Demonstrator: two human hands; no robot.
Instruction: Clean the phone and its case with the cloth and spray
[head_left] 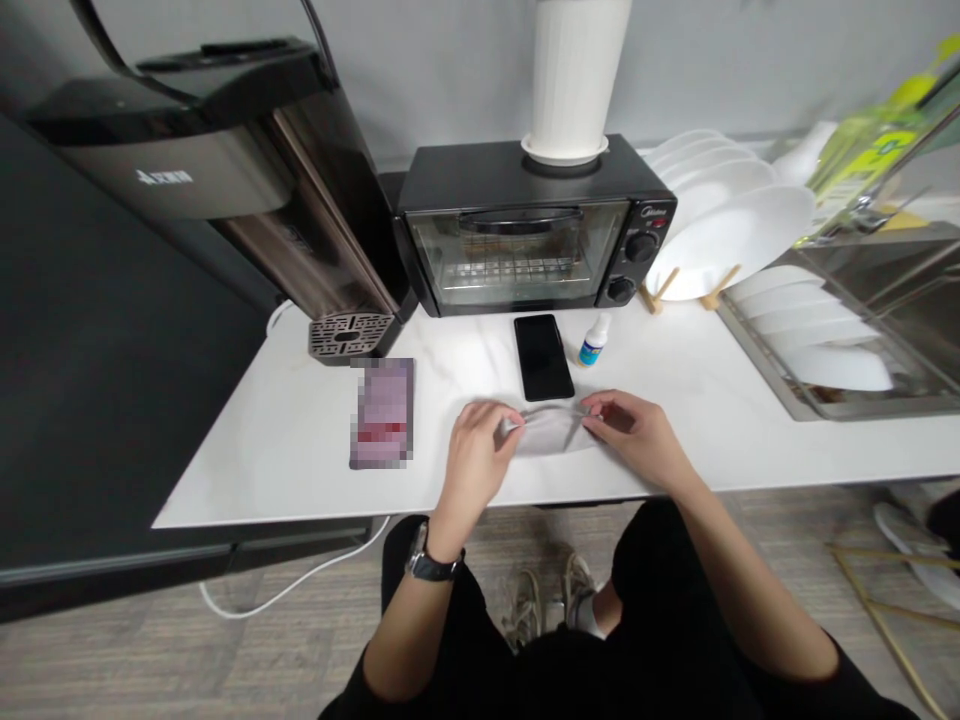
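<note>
My left hand and my right hand each pinch the upper edge of a thin pale grey cloth between thumb and fingers. The cloth is spread between them, low over the white counter near its front edge. Just beyond it lies a black smartphone, its dark screen facing up. A small white bottle with a blue label stands upright to the right of the phone. To the left of my left hand lies a flat purple packet, its surface blurred out.
A black toaster oven stands behind the phone, with a white pot on top. At the left is a tall drink dispenser. White plates stand in a rack at right, beside a sink holding white dishes.
</note>
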